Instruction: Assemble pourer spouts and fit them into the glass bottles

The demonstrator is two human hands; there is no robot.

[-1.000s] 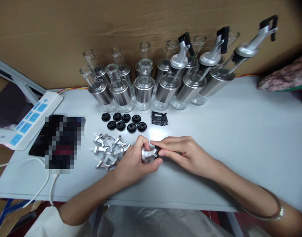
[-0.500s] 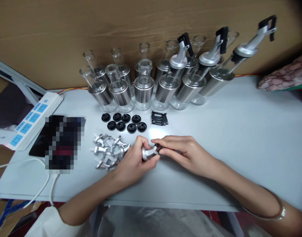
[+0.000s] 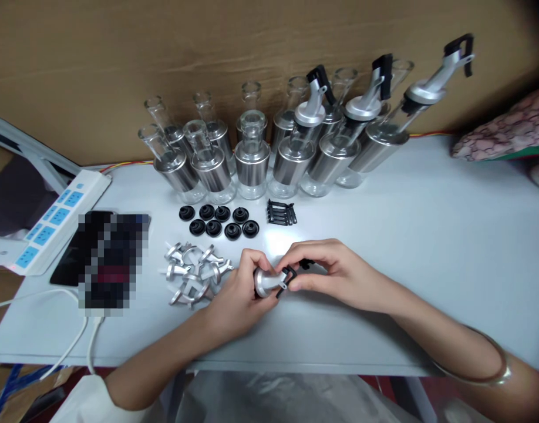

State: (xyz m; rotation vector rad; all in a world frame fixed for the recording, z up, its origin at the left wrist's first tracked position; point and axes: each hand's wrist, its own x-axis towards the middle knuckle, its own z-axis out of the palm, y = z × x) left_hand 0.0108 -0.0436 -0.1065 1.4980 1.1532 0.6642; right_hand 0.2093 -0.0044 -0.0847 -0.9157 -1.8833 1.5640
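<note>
My left hand is closed round a silver pourer spout, held tilted above the table with its tip to the right. On that tip sits a black lever, which the thumb and forefinger of my right hand pinch. Behind the right fingers a small black piece partly shows; its kind is hidden. Left of my left hand lies a pile of silver pourer spouts. Beyond it are several black round stoppers in two rows, and small black levers lie to their right.
Glass bottles with steel sleeves stand in two rows at the back. Three front ones carry pourers with black levers. On the left are a power strip, a phone and white cables. A patterned bundle lies at back right.
The spout has turned in my left hand, so its top and the black lever now face the camera. My right fingers have spread slightly around the lever. The view has shifted a little.
</note>
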